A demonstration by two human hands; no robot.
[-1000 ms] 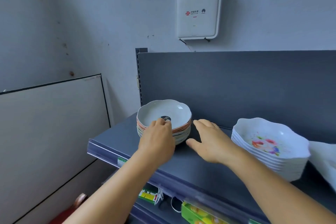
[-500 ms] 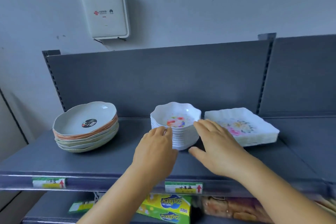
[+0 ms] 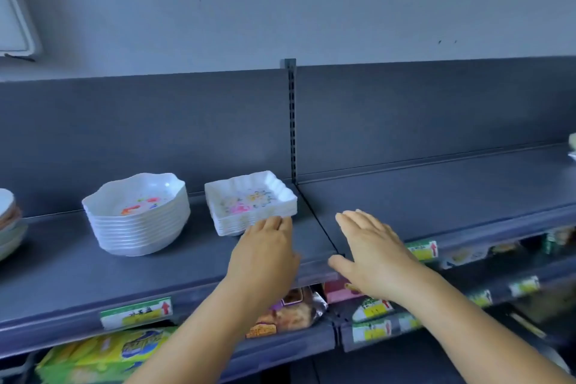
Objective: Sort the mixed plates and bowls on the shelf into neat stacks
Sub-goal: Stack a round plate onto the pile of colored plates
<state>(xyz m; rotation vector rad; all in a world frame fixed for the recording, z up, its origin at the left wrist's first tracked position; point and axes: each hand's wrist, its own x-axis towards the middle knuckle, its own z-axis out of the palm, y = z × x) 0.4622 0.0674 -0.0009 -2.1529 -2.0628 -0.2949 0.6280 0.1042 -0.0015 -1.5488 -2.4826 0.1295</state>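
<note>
White bowls (image 3: 137, 218), square plates (image 3: 251, 201) stacked neat; both hands (image 3: 265, 254) (image 3: 374, 251) open, empty; far-right items unsorted, seemingly.

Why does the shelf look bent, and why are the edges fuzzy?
Head view: the wide-angle lens bows the shelf; the far right and the packets below smear with blur; the stacked bowls stay sharp; soft, even light, faint shadows under both hands.

On the shelf (image 3: 93, 271) before you, the stack of bowls (image 3: 137, 218) stands left of the stack of square plates (image 3: 249, 201), your left hand (image 3: 265, 256) just in front of those plates, your right hand (image 3: 374, 252) further right, and packaged goods (image 3: 103, 352) on the shelf below.
</note>
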